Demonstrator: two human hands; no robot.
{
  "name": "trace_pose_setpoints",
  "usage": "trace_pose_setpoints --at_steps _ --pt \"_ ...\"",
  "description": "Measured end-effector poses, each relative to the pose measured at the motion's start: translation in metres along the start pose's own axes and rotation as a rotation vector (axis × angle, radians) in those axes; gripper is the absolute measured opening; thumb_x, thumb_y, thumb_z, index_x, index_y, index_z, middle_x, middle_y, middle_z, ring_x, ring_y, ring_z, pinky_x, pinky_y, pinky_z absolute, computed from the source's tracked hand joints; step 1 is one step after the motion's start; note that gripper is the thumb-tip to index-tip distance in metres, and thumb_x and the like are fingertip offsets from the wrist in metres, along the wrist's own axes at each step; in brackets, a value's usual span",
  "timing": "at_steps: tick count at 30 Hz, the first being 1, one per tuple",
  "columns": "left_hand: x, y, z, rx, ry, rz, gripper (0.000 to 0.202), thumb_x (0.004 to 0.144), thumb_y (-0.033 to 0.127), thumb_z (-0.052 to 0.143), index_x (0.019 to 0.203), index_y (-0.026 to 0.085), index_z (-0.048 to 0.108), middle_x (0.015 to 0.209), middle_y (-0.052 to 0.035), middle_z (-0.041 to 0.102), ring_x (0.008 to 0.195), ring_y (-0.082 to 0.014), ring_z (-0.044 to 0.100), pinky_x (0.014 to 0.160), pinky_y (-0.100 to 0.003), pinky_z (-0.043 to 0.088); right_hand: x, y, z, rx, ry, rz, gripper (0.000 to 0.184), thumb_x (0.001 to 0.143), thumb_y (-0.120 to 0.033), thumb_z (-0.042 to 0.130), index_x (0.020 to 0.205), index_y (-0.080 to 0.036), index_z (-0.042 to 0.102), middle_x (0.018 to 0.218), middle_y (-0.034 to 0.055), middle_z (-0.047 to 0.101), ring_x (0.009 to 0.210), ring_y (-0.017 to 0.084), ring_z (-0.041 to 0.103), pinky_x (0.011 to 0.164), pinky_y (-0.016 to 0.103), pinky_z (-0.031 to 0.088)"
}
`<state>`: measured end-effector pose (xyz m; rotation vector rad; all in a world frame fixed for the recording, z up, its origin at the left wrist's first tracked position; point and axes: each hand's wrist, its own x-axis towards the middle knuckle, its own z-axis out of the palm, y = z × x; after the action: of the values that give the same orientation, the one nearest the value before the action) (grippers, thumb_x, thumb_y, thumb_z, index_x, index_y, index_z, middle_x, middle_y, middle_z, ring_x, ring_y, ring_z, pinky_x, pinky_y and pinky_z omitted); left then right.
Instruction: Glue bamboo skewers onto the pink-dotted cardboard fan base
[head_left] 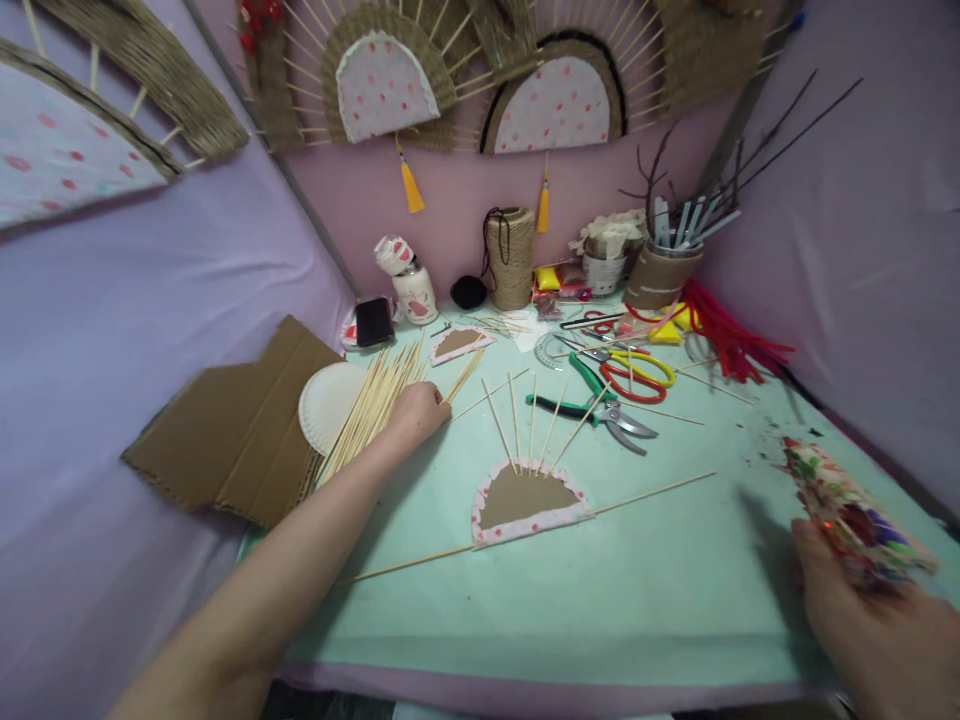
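Note:
My left hand (pixel 418 412) is closed at the right edge of a pile of bamboo sticks (pixel 375 400). Its fingers pinch at thin sticks, though how many is hidden. At the right, my right hand (pixel 870 610) grips a glue gun (pixel 855 515) smeared with many colours, a small red light showing on it. Between the hands lies a cardboard half-circle (pixel 529 497) edged with pink-spotted white fabric. Several sticks fan out from its curved edge, and one stick (pixel 656 492) juts out at its right corner, another (pixel 412 563) at its left.
Green-handled pruning shears (pixel 600 408) and scissors (pixel 637 375) lie behind the half-circle. Brown cardboard (pixel 232 430) and a white paper plate (pixel 322 400) are at left. A twine spool (pixel 511 258), a pot of glue sticks (pixel 664 275) and red pipe cleaners (pixel 731 335) stand or lie farther back.

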<state>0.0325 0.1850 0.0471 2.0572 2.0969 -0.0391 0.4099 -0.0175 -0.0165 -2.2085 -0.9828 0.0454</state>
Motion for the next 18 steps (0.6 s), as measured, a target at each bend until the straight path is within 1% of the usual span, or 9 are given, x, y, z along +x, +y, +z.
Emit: trace_pose_setpoints --at_steps 2,4,7,10,11,13,15,17,18 --pt "-0.005 -0.005 0.000 -0.006 0.023 -0.016 0.012 0.082 0.025 0.058 0.077 0.017 0.066 0.083 -0.0095 0.069 0.088 -0.0239 0.065 0.076 -0.031 0.046 -0.001 -0.002 0.000 0.024 0.007 0.067 0.038 0.071 -0.057 0.050 0.077 -0.021 0.063 0.069 0.0148 0.066 0.091 0.042 0.066 0.067 0.043 0.049" --pt "-0.010 -0.009 0.000 -0.015 0.041 -0.029 0.011 0.078 0.024 0.057 0.072 0.018 0.064 0.078 -0.0096 0.068 0.085 -0.0255 0.064 0.071 -0.031 0.044 -0.001 -0.004 -0.002 0.047 -0.006 0.082 0.040 0.070 -0.058 0.051 0.077 -0.021 0.062 0.069 0.0141 0.065 0.093 0.042 0.066 0.069 0.042 0.049" --pt "-0.017 -0.010 -0.005 -0.050 0.069 -0.038 0.013 0.076 0.031 0.059 0.072 0.019 0.062 0.075 -0.0083 0.067 0.080 -0.0254 0.063 0.067 -0.031 0.041 -0.002 -0.008 -0.004 0.055 -0.028 0.075 0.043 0.070 -0.060 0.052 0.078 -0.020 0.062 0.070 0.0143 0.065 0.091 0.042 0.066 0.068 0.041 0.048" --pt "-0.026 -0.001 -0.017 -0.111 0.134 -0.029 0.025 0.084 0.041 0.050 0.082 0.019 0.061 0.081 -0.0080 0.066 0.080 -0.0240 0.061 0.068 -0.030 0.041 -0.001 -0.008 -0.005 0.053 -0.035 0.068 0.050 0.072 -0.062 0.050 0.084 -0.016 0.065 0.071 0.0149 0.064 0.088 0.040 0.066 0.066 0.040 0.047" --pt "-0.030 0.005 -0.021 -0.136 0.152 -0.008 0.030 0.088 0.041 0.042 0.085 0.018 0.061 0.084 -0.0081 0.066 0.082 -0.0232 0.061 0.070 -0.030 0.041 -0.001 -0.007 -0.005 0.057 -0.035 0.054 0.051 0.072 -0.062 0.050 0.085 -0.015 0.065 0.071 0.0149 0.064 0.087 0.039 0.066 0.066 0.040 0.047" --pt "-0.040 0.019 -0.027 -0.192 0.157 0.055 0.037 0.094 0.034 0.028 0.093 0.019 0.061 0.087 -0.0058 0.065 0.085 -0.0203 0.060 0.073 -0.029 0.042 -0.001 -0.005 -0.004 0.076 -0.031 0.017 0.051 0.074 -0.060 0.051 0.087 -0.014 0.067 0.071 0.0146 0.065 0.085 0.037 0.066 0.066 0.038 0.047" --pt "-0.052 0.035 -0.029 -0.280 0.106 0.135 0.039 0.096 0.034 0.025 0.099 0.021 0.062 0.084 -0.0018 0.064 0.079 -0.0170 0.060 0.072 -0.026 0.043 0.000 -0.004 -0.002 0.105 -0.026 -0.011 0.049 0.076 -0.059 0.052 0.088 -0.014 0.067 0.073 0.0143 0.066 0.083 0.035 0.065 0.066 0.037 0.047" --pt "-0.064 0.053 -0.027 -0.462 -0.036 0.222 0.038 0.095 0.036 0.029 0.098 0.022 0.064 0.079 -0.0009 0.062 0.072 -0.0165 0.058 0.067 -0.026 0.044 -0.001 -0.002 0.000 0.131 -0.009 -0.027 0.050 0.077 -0.059 0.052 0.091 -0.014 0.068 0.077 0.0139 0.068 0.083 0.033 0.065 0.067 0.037 0.048" --pt "-0.069 0.062 -0.024 -0.503 -0.101 0.254 0.037 0.095 0.036 0.032 0.097 0.022 0.066 0.079 -0.0013 0.062 0.074 -0.0169 0.058 0.069 -0.027 0.044 -0.001 -0.001 0.002 0.143 0.006 -0.032 0.052 0.076 -0.060 0.052 0.091 -0.014 0.068 0.079 0.0136 0.069 0.083 0.033 0.065 0.069 0.037 0.048"
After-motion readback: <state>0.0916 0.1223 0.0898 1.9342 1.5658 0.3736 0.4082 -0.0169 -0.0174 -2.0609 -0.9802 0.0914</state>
